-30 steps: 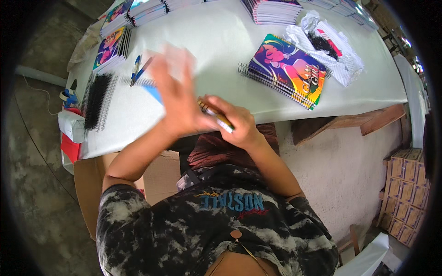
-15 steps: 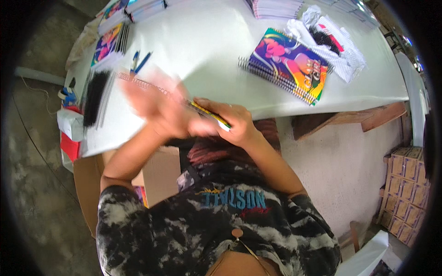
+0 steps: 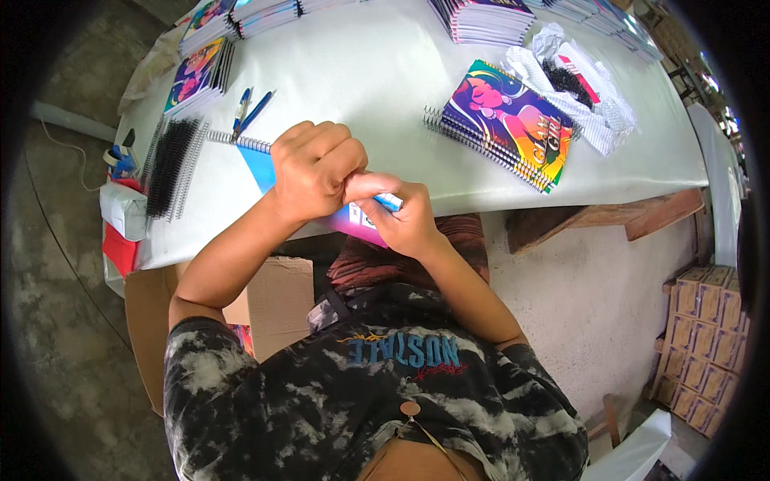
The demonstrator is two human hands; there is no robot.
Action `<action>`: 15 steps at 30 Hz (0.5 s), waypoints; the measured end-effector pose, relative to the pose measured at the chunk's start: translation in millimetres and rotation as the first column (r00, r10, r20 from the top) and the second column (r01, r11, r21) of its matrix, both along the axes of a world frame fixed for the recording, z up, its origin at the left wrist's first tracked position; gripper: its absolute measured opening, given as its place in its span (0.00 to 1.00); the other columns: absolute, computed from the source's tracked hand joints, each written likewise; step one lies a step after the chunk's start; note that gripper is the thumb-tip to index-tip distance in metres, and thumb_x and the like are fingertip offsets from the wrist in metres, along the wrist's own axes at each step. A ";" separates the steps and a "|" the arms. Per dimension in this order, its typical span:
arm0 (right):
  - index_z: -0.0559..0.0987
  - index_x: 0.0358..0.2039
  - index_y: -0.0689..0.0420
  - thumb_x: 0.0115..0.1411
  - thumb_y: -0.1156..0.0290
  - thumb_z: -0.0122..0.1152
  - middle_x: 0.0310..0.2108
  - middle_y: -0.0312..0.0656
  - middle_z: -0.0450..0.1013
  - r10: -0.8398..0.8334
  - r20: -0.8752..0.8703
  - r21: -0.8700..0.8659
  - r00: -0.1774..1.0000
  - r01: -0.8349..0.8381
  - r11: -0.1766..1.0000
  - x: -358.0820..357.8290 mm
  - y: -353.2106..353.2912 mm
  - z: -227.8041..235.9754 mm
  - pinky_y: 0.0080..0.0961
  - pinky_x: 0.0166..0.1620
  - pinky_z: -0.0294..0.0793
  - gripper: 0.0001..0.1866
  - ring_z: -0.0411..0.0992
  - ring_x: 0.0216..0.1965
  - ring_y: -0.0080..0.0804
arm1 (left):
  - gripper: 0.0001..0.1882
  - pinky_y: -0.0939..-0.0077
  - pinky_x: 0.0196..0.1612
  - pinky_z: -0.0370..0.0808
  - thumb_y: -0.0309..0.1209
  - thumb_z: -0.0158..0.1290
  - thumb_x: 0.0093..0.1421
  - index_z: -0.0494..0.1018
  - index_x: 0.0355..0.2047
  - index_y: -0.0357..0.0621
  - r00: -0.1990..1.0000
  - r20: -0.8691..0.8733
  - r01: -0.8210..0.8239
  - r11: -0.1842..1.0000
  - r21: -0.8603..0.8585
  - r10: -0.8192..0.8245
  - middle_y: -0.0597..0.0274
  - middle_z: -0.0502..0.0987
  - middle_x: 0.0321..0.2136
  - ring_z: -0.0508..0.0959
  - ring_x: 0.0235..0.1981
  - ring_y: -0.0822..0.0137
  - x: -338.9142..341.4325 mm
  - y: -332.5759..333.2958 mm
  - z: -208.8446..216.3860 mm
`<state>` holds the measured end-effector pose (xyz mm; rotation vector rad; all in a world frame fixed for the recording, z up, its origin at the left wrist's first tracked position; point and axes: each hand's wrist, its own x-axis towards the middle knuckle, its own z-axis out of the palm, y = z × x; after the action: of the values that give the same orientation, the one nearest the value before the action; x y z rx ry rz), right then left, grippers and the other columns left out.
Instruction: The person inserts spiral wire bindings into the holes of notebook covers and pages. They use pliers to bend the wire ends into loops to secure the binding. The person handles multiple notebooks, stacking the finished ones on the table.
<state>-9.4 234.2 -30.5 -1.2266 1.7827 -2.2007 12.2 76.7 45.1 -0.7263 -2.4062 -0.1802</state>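
Note:
Near the table's front edge I hold a notebook point(image 3: 258, 166) with a blue and magenta cover, partly hidden by my hands. A spiral coil point(image 3: 250, 143) runs along its upper edge and sticks out past the left end. My left hand point(image 3: 315, 170) is closed in a fist over that coil edge, its thumb reaching toward the other hand. My right hand point(image 3: 401, 216) pinches the notebook's right end between thumb and fingers. To the right lies a small stack of spiral-bound notebooks point(image 3: 509, 120) with colourful illustrated covers.
Loose black coils point(image 3: 173, 168) lie at the table's left, near blue-handled pliers point(image 3: 241, 111) and a blue pen point(image 3: 257, 110). Notebook stacks point(image 3: 481, 20) line the far side. Crumpled paper point(image 3: 605, 120) holds more black coils. An open cardboard box point(image 3: 281, 301) stands below the table.
My left hand, blurred by motion before, is now closed over the coil edge. The notebook has tilted, so its blue and magenta cover shows.

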 end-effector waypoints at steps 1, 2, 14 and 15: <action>0.76 0.39 0.59 0.52 0.78 0.59 0.34 0.46 0.76 -0.037 -0.031 0.038 0.999 0.038 0.999 -1.0 0.0 1.0 0.25 0.35 0.72 0.12 0.76 0.35 0.40 | 0.24 0.73 0.24 0.66 0.54 0.51 0.53 0.70 0.24 0.42 0.991 -0.130 0.009 1.000 0.024 -0.006 0.65 0.71 0.19 0.70 0.21 0.63 -3.4 0.0 2.7; 0.76 0.40 0.59 0.51 0.79 0.59 0.34 0.47 0.75 -0.079 -0.059 0.083 0.995 0.084 0.993 -1.5 1.5 1.9 0.26 0.36 0.72 0.14 0.75 0.35 0.41 | 0.25 0.72 0.26 0.66 0.55 0.50 0.53 0.70 0.27 0.41 0.967 -0.254 0.027 0.998 0.056 -0.012 0.63 0.71 0.22 0.71 0.23 0.63 -8.7 2.3 4.1; 0.73 0.46 0.57 0.43 0.84 0.54 0.42 0.49 0.73 -0.082 -0.341 0.170 0.936 0.147 0.974 -8.4 6.9 7.1 0.35 0.39 0.74 0.25 0.74 0.37 0.45 | 0.46 0.42 0.58 0.46 0.69 0.37 0.50 0.52 0.60 0.49 0.870 -0.493 0.101 0.973 0.209 0.016 0.42 0.60 0.51 0.57 0.56 0.44 20.6 2.0 -56.1; 0.73 0.47 0.57 0.43 0.83 0.54 0.41 0.49 0.73 -0.084 -0.330 0.149 0.940 0.140 0.979 -5.3 3.8 8.3 0.35 0.39 0.74 0.26 0.74 0.37 0.45 | 0.50 0.41 0.58 0.45 0.71 0.38 0.48 0.50 0.60 0.45 0.888 -0.454 0.051 0.964 0.260 0.076 0.38 0.57 0.53 0.55 0.57 0.42 13.8 4.1 -53.1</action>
<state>-14.7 238.0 -22.2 -1.5526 2.1589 -1.9359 25.9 80.7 -8.0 -0.5534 -1.8848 -0.2845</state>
